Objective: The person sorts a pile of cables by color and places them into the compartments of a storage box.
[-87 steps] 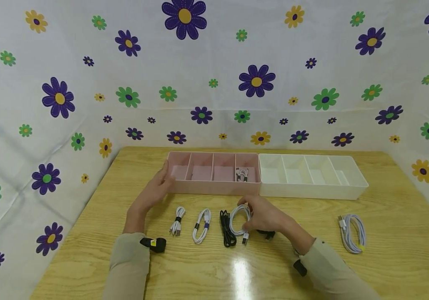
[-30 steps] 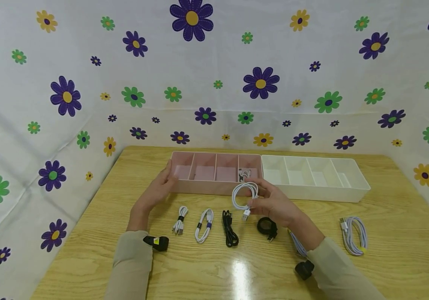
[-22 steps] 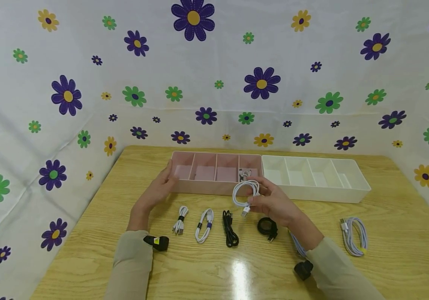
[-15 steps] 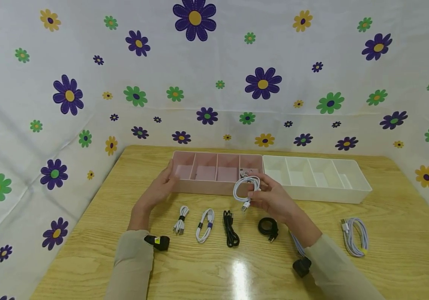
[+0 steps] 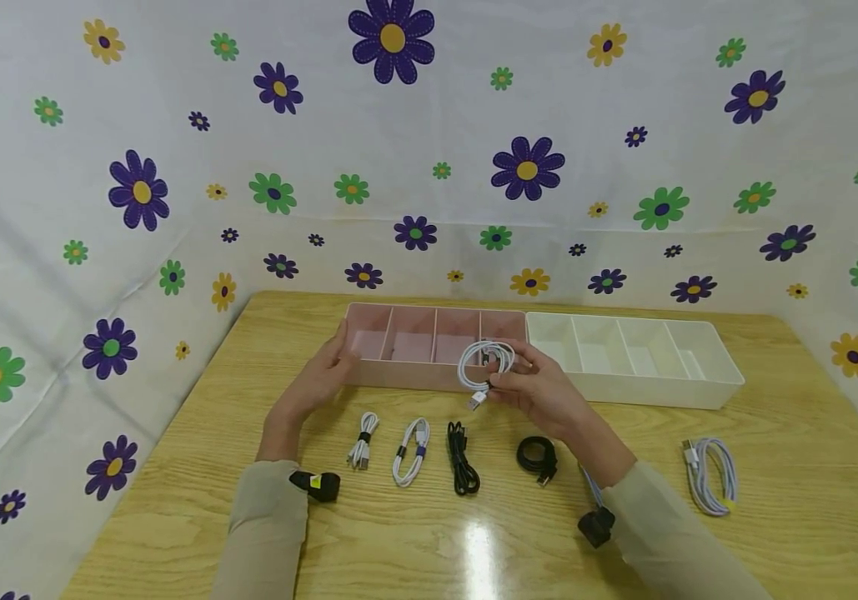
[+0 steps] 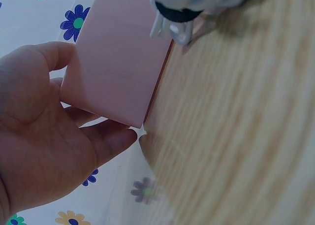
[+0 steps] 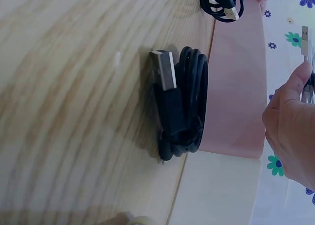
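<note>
Right hand point(image 5: 541, 393) pinches coiled white USB cable point(image 5: 463, 367) by pink divided tray's point(image 5: 406, 374) front rim; left hand point(image 5: 316, 381) grips tray's left end. Advisable: loops bunched, hanging plug point(image 5: 477, 401) clear of rim.

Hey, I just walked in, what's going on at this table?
A person is handling bundled cables. Their right hand holds a coiled white cable up by the right end of the pink tray, while their left hand rests against that tray's left end. A white tray stands alongside. On the table lie two tied white cables, two black cables and, off to the right, a pale cable. Another pale one is mostly hidden by the right arm.
</note>
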`<state>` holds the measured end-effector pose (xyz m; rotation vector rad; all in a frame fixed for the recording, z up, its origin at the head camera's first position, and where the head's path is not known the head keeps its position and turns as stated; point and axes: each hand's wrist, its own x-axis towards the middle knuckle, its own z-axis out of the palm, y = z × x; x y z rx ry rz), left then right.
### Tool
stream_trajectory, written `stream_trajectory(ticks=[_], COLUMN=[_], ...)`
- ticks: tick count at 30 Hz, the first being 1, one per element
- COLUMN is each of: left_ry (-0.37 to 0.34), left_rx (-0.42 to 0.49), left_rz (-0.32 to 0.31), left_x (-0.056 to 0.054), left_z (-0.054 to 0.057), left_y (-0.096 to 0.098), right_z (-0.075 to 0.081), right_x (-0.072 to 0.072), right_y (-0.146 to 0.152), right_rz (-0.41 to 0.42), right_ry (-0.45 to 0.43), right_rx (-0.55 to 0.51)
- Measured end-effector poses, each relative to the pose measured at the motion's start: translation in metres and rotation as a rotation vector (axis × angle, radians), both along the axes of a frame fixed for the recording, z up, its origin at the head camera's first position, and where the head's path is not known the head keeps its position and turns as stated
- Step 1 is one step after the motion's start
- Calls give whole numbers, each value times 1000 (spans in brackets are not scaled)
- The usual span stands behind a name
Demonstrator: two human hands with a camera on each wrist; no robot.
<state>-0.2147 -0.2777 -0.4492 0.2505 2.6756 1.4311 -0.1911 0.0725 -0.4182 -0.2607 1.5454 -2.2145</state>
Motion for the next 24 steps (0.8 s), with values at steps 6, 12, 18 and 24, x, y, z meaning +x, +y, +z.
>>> stream_trajectory(ticks=[6, 12, 18, 24], left_ry=[-13, 3, 17, 12], left_rx=[4, -7, -4, 9], left_rz=[5, 6, 1, 9], left_x=[0, 0, -1, 0], left_z=[0, -1, -1, -1], left_y=[0, 0, 0, 1], right_z=[2, 4, 7, 12], right_x=[-4, -10, -15, -19], right_y=[-4, -8, -12, -16], right_rz=[-37, -99, -133, -154], right_ry=[8, 37, 18, -11], right_rx=[22, 100, 121, 119])
